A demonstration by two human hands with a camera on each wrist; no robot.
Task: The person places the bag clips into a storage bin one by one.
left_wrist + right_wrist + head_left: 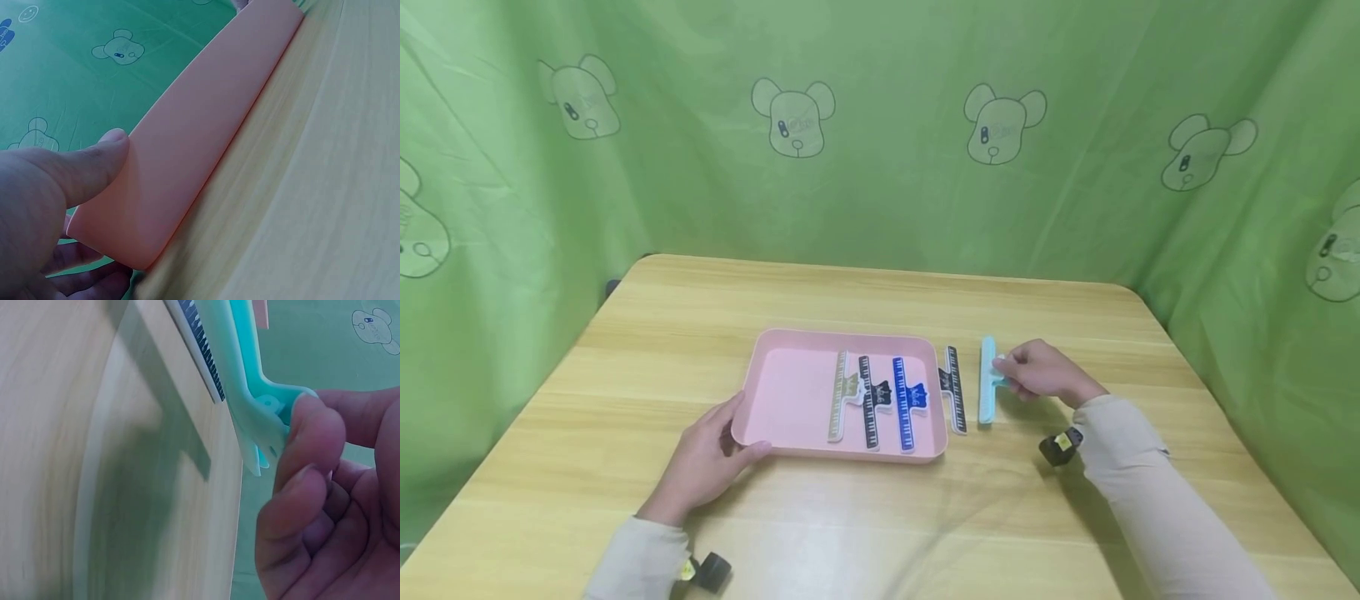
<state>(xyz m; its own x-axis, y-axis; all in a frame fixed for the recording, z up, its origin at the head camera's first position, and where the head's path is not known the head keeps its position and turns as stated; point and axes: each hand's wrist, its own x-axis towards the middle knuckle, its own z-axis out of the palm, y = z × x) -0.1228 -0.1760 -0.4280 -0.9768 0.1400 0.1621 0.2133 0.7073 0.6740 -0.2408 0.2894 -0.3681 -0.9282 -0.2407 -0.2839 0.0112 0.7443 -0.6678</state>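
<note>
The light blue clip [988,383] could slip and drop, I think, because the right hand [1041,369] has just the small handle on its side in a pinch, and the long part sticks out past the fingertips. It seems to be up off the desk [820,517], since its shadow lies apart from it. If that hand swings left too low, the clip could bump the black clip [955,396] just outside the pink tray [793,392] and push it into the wall. I cannot tell if that black clip touches the tray. The 3 clips inside, which are a gold clip [837,400], a dark clip [868,408] and a blue clip [902,408], lie side by side in the right half, so a hard tug on the tray might make them slide. The left hand [711,454] grips the tray's near left corner, with its thumb on the near wall and its fingers around the left side. The left arm comes up from the bottom of the head view. The right arm reaches in from the lower right, with the back of its hand up and its fingers bent.
</note>
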